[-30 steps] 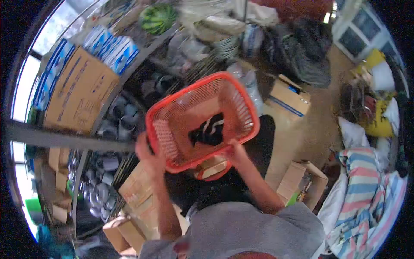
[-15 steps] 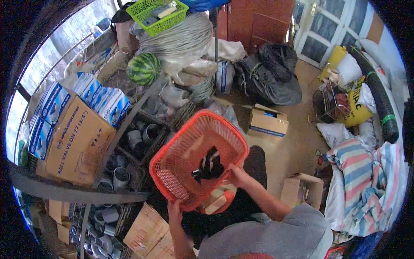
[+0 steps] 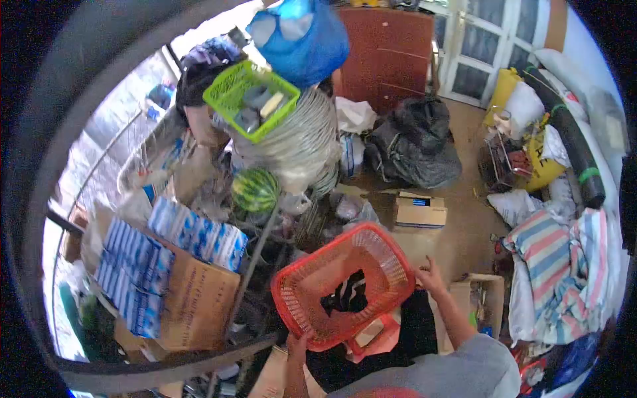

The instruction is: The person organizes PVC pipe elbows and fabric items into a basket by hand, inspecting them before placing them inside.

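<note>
Head view | red basket (image 3: 385,265) tilting over a dark-clad lap (image 3: 335,370), lower centre of frame, legs apparently sharing its weight, black item (image 3: 350,292) lying inside | left hand (image 3: 296,349) clamping lower-left rim, forearm rising steeply | right hand (image 3: 432,277) spreading fingers beside right rim, contact unclear

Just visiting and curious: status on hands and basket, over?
Left hand gripping red basket. Right hand open at its right end, contact unclear. Black item inside. Dark bar close on left.
</note>
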Motion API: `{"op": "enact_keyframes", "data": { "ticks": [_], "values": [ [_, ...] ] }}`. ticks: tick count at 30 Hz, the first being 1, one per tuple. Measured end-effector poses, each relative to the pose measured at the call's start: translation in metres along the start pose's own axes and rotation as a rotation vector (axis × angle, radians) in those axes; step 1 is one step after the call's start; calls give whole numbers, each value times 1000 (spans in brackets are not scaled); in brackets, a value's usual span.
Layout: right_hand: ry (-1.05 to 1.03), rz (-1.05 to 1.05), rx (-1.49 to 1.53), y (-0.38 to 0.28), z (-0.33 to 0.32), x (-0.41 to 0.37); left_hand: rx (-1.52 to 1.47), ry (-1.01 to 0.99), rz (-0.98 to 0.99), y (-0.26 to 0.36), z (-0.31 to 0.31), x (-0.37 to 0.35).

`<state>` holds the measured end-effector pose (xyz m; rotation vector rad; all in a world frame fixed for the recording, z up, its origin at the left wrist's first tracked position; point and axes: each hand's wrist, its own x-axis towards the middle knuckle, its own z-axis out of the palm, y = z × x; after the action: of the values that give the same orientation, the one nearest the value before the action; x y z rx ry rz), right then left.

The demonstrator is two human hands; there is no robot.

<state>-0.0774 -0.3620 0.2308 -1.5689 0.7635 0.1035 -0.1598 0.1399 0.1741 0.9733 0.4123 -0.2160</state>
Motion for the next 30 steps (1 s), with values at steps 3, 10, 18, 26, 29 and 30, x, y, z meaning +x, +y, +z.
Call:
{"op": "enact_keyframes", "data": {
  "ticks": [3, 10, 18, 26, 29, 30],
  "values": [
    [-121, -17, -81, -43, -28, -62, 341, -99, -10, 65, 21, -37],
    [-140, -139, -89, -48, -75, -167, 401, -55, 74, 140, 85, -137],
    [107, -491, -333, -52, -199, -239, 564, 63, 199, 39, 159, -285],
    [89, -432, -143, -57, -327, -305, 784, 266, 51, -41, 242, -406],
    [72, -391, 22, -34, -360, -298, 583, 132, 137, -20, 299, -433],
    [47, -385, 88, -37, -368, -305, 557, 152, 196, -20, 306, -437]
  ]
}}
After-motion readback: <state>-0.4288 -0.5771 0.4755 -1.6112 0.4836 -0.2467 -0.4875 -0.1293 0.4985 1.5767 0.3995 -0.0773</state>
